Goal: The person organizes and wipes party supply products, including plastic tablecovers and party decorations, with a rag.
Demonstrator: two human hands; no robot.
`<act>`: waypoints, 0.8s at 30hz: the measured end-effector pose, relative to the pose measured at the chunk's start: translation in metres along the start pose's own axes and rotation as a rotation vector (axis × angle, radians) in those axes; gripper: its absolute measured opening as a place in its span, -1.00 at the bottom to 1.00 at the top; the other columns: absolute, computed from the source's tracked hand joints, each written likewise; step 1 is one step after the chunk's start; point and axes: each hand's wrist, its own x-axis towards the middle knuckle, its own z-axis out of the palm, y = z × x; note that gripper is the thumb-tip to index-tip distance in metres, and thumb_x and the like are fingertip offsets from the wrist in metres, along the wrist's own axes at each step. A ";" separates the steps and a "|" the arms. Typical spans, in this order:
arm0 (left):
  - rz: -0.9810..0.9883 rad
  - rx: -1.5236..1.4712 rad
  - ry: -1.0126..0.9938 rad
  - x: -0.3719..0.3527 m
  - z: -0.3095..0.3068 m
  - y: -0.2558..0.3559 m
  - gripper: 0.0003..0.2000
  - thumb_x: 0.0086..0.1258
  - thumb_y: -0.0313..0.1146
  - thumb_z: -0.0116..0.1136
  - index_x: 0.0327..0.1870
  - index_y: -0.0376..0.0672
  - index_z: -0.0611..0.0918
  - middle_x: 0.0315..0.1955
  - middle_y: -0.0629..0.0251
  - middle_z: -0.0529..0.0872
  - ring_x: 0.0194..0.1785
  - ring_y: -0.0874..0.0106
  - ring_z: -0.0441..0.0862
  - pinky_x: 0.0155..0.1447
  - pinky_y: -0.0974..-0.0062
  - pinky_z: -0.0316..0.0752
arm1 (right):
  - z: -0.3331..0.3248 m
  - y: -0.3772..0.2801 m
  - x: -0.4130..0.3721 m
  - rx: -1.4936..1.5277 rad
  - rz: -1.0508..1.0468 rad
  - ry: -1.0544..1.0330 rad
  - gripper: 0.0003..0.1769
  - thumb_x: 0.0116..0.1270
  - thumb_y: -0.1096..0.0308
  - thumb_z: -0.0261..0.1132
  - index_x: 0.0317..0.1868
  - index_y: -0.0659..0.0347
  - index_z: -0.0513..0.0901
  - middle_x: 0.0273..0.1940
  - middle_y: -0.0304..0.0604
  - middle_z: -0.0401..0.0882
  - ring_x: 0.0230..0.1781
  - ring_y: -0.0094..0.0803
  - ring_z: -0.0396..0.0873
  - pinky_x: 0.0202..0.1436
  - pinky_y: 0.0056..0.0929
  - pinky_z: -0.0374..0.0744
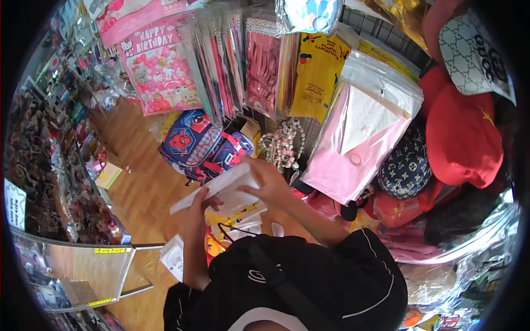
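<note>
A folded white sheet (223,185), flat and long, is held out in front of my chest between both hands. My left hand (194,212) is closed on its near left part, thumb along the edge and fingers underneath. At the other end my right hand (270,182) grips it, fingers over the far corner and thumb near the closer edge. Below the sheet, partly covered by it, lie yellow printed packages (243,214) and a black hanger-like hook (234,230). Just beyond the sheet sits a blue and red Spider-Man backpack (190,138).
Ahead hang a pink birthday pack (160,71), a yellow tablecover pack (320,71) and a pink-and-white bagged pack (361,138). Red caps (464,138) hang at right. A glass-sided case (83,270) and crowded shelves (49,165) line the left of the wooden floor (135,190).
</note>
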 end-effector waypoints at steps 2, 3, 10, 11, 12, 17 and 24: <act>-0.003 -0.016 -0.087 0.014 0.028 0.003 -0.70 0.27 -0.27 0.01 -0.33 -0.43 0.53 -0.60 0.09 0.60 -0.53 0.43 0.52 -0.39 0.57 0.37 | -0.024 0.017 0.004 0.158 0.280 -0.070 -0.47 0.07 0.33 0.33 0.07 0.19 0.38 -0.14 -0.04 0.52 -0.17 -0.38 0.52 -0.18 -0.45 0.51; 0.008 -0.026 -0.188 0.023 0.042 0.007 -0.70 0.27 -0.26 0.01 -0.34 -0.42 0.53 -0.60 0.09 0.60 -0.54 0.43 0.52 -0.40 0.57 0.36 | -0.038 0.025 0.006 0.156 0.280 -0.082 -0.47 0.07 0.33 0.33 0.07 0.19 0.38 -0.14 -0.04 0.52 -0.17 -0.38 0.52 -0.18 -0.45 0.51; 0.141 0.037 -0.469 0.081 0.126 0.049 -0.66 0.29 -0.20 0.00 -0.42 -0.40 0.55 -0.62 0.10 0.60 -0.59 0.47 0.52 -0.49 0.60 0.38 | -0.111 0.014 0.036 0.267 0.224 0.200 -0.82 0.14 0.51 0.21 -0.21 0.31 0.57 -0.30 -0.08 0.60 -0.33 -0.46 0.57 -0.28 -0.56 0.52; 0.160 0.051 -0.511 0.089 0.136 0.053 -0.65 0.30 -0.19 0.00 -0.43 -0.41 0.55 -0.63 0.09 0.60 -0.60 0.47 0.53 -0.49 0.60 0.39 | -0.116 0.015 0.039 0.145 0.155 0.192 -0.84 0.15 0.52 0.19 -0.23 0.32 0.58 -0.31 -0.06 0.60 -0.34 -0.45 0.58 -0.29 -0.55 0.52; 0.155 0.052 -0.509 0.095 0.146 0.059 -0.65 0.30 -0.19 0.00 -0.43 -0.41 0.55 -0.63 0.09 0.60 -0.60 0.47 0.53 -0.49 0.60 0.39 | -0.121 0.019 0.040 0.148 0.160 0.189 -0.84 0.15 0.52 0.19 -0.23 0.32 0.58 -0.31 -0.06 0.60 -0.34 -0.45 0.58 -0.29 -0.55 0.52; 0.527 0.145 -0.522 0.120 0.177 0.092 -0.69 0.30 -0.19 0.02 -0.27 -0.33 0.58 -0.52 0.23 0.63 -0.44 0.53 0.54 -0.33 0.62 0.38 | -0.147 0.024 0.060 0.049 0.104 0.516 -0.83 0.17 0.52 0.19 -0.21 0.35 0.58 -0.42 -0.17 0.57 -0.49 -0.60 0.45 -0.43 -0.68 0.41; 1.578 0.724 -0.321 0.148 0.220 0.127 -0.73 0.15 -0.37 0.16 -0.11 -0.18 0.55 -0.14 0.19 0.56 -0.03 0.32 0.47 0.04 0.45 0.30 | -0.177 0.037 0.086 -0.006 0.099 0.681 -0.84 0.18 0.47 0.22 -0.24 0.35 0.59 -0.55 -0.34 0.45 -0.58 -0.71 0.25 -0.52 -0.73 0.27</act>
